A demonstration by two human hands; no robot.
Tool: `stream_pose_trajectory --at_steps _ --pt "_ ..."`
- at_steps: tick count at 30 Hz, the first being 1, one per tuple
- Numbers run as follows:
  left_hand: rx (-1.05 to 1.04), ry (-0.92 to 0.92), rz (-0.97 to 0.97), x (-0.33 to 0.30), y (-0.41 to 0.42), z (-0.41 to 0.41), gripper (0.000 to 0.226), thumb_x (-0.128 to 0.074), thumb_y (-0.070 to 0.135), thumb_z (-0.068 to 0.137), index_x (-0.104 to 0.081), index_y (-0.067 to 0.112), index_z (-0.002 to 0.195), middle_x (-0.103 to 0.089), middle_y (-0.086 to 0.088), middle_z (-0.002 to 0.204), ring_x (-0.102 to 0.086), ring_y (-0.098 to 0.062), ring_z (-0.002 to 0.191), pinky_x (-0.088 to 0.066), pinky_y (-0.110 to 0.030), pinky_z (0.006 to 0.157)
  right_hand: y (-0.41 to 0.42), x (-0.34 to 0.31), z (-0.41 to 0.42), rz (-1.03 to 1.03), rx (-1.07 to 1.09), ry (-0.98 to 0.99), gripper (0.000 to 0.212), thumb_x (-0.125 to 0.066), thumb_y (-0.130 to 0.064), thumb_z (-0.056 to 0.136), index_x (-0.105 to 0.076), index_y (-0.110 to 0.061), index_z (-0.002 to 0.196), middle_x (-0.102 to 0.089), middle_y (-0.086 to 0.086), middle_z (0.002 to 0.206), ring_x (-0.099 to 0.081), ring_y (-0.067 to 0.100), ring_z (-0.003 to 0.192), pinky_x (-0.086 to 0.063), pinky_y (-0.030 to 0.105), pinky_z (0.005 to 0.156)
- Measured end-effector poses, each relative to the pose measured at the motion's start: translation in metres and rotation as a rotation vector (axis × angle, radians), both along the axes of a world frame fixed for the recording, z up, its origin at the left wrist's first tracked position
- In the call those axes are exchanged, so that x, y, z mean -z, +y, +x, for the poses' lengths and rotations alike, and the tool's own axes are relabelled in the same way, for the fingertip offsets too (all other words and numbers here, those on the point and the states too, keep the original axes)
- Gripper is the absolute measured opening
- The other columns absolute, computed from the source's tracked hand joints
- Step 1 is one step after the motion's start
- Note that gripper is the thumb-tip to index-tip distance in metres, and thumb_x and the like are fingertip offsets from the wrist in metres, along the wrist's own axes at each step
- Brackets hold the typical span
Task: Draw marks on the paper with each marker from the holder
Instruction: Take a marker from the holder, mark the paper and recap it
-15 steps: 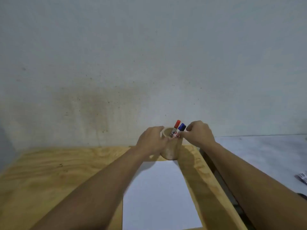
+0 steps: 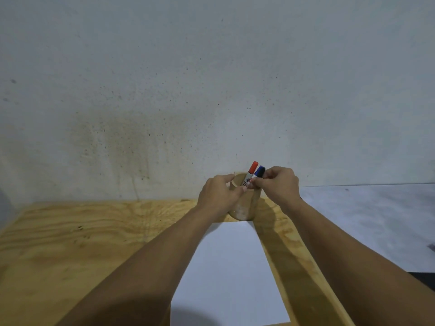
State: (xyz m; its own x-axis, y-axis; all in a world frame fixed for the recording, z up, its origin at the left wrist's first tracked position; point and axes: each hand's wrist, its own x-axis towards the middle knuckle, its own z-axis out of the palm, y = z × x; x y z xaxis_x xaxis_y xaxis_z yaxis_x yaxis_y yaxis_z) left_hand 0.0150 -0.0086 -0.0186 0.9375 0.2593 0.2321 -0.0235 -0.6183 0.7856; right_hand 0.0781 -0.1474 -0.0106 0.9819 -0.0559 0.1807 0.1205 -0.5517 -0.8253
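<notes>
Grainy plywood table (image 2: 94,243), smooth wooden holder (image 2: 244,208), matt white paper (image 2: 230,267) (unmarked), speckled wall (image 2: 211,90)

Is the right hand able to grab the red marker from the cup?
Probably yes. The right hand is already at the holder, its fingers on the blue marker, and the red marker stands uncovered just beside.

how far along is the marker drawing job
Barely started. Done: nothing, the white paper sheet shows no marks. In hand: the left hand steadies the round wooden holder while the right hand pinches the blue-capped marker. Left: drawing with it and the red-capped marker.
</notes>
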Motion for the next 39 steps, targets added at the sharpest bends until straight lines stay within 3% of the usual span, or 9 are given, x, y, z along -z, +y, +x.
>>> stream_pose_trajectory --at_steps 8,12,15,18,23,29,35,37,39 --pt "0.007 0.056 0.009 0.004 0.005 0.002 0.06 -0.065 0.044 0.08 -0.049 0.02 0.133 -0.055 -0.005 0.138 -0.053 -0.025 0.122 -0.047 -0.043 0.098 0.002 -0.043 -0.015 0.265 -0.055 -0.137 0.013 -0.077 -0.02 0.082 -0.067 -0.012 0.086 -0.068 -0.002 0.08 -0.065 0.007 0.07 -0.047 0.015 0.058" --pt "0.026 0.025 -0.063 -0.008 0.019 -0.002 0.062 -0.067 0.04 0.081 -0.049 0.016 0.134 -0.05 -0.006 0.142 -0.047 -0.024 0.128 -0.041 -0.039 0.105 0.007 -0.066 -0.031 0.274 -0.188 -0.243 0.012 -0.065 -0.022 0.092 -0.063 -0.016 0.102 -0.068 -0.002 0.09 -0.069 0.013 0.083 -0.057 0.028 0.069" --pt "0.015 -0.038 -0.346 -0.03 0.036 -0.018 0.046 -0.07 0.028 0.081 -0.06 0.011 0.123 -0.063 -0.01 0.126 -0.061 -0.02 0.11 -0.049 -0.035 0.096 0.012 -0.065 -0.047 0.217 -0.379 -0.175 0.017 -0.059 -0.023 0.097 -0.065 -0.015 0.11 -0.067 0.002 0.09 -0.071 0.013 0.068 -0.061 0.036 0.058" --pt "0.153 -0.013 -0.63 -0.043 0.056 -0.042 0.03 -0.066 0.015 0.085 -0.065 0.007 0.114 -0.07 -0.014 0.108 -0.067 -0.02 0.087 -0.057 -0.036 0.082 0.021 -0.051 -0.061 0.157 -0.511 -0.036 0.018 -0.067 -0.023 0.092 -0.072 -0.01 0.104 -0.069 0.003 0.078 -0.064 0.008 0.053 -0.05 0.029 0.05" --pt "0.207 0.015 -0.753 -0.027 0.078 -0.067 0.013 -0.062 0.001 0.085 -0.07 0.004 0.095 -0.067 -0.014 0.085 -0.064 -0.015 0.066 -0.058 -0.022 0.064 0.038 -0.036 -0.083 0.285 -0.585 0.213 0.023 -0.074 -0.019 0.086 -0.064 0.001 0.091 -0.074 0.014 0.079 -0.067 0.014 0.053 -0.046 0.028 0.051" --pt "0.078 -0.011 -0.69 -0.007 0.086 -0.084 0.013 -0.061 0.002 0.086 -0.07 0.005 0.079 -0.063 -0.006 0.059 -0.059 -0.011 0.051 -0.055 -0.019 0.054 0.055 -0.02 -0.099 0.241 -0.636 0.198 0.024 -0.076 -0.018 0.085 -0.063 0.003 0.082 -0.075 0.017 0.075 -0.064 0.02 0.052 -0.046 0.029 0.045" --pt "-0.209 -0.027 -0.653 0.005 0.095 -0.088 0.017 -0.069 0.014 0.083 -0.07 -0.002 0.081 -0.062 -0.01 0.059 -0.06 -0.015 0.049 -0.055 -0.021 0.049 0.066 0.005 -0.103 -0.235 -0.484 -0.285 0.02 -0.079 -0.028 0.08 -0.062 -0.02 0.073 -0.07 0.0 0.07 -0.067 0.023 0.067 -0.058 0.045 0.067" --pt "-0.302 -0.01 -0.433 0.014 0.106 -0.09 0.017 -0.07 0.016 0.082 -0.071 0.0 0.075 -0.063 -0.007 0.059 -0.059 -0.017 0.052 -0.051 -0.02 0.045 0.062 0.007 -0.102 -0.171 -0.478 -0.203 0.014 -0.071 -0.022 0.088 -0.059 -0.019 0.082 -0.071 0.004 0.077 -0.07 0.024 0.069 -0.059 0.047 0.07" --pt "-0.377 0.018 -0.246 0.026 0.118 -0.093 0.018 -0.071 0.015 0.081 -0.068 0.003 0.068 -0.066 -0.006 0.063 -0.064 -0.02 0.06 -0.054 -0.024 0.05 0.056 0.004 -0.102 0.056 -0.505 -0.011 0.006 -0.058 -0.01 0.095 -0.059 -0.016 0.093 -0.072 0.013 0.086 -0.07 0.024 0.066 -0.061 0.043 0.065"
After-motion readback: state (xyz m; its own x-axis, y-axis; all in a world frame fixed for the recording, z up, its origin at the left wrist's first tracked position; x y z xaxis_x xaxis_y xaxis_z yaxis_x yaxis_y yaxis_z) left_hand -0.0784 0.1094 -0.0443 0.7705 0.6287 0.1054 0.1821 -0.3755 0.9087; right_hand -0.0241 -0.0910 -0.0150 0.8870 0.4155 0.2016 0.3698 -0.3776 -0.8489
